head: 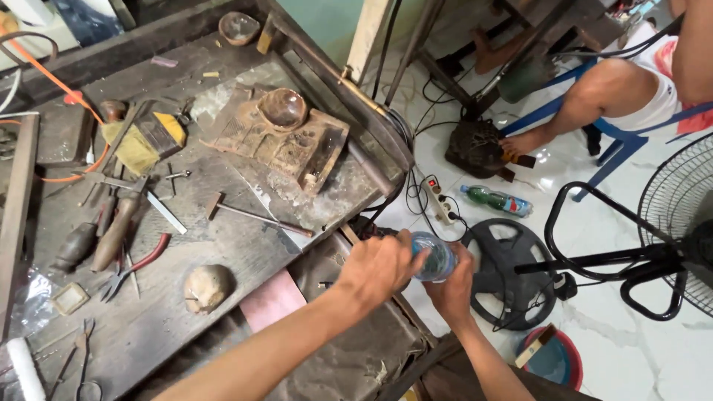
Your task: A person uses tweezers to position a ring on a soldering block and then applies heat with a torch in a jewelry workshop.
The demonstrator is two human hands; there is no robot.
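Both my hands meet at a small clear plastic water bottle, held out past the right edge of the workbench. My left hand covers its near end from above, fingers curled round it. My right hand wraps the body from below. The bottle hangs over the tiled floor, above a black round fan base.
The bench carries a hammer, red-handled pliers, files, a rounded stone and a rusty block with a bowl. On the floor lie a power strip, a green bottle and a fan. Another person sits at top right.
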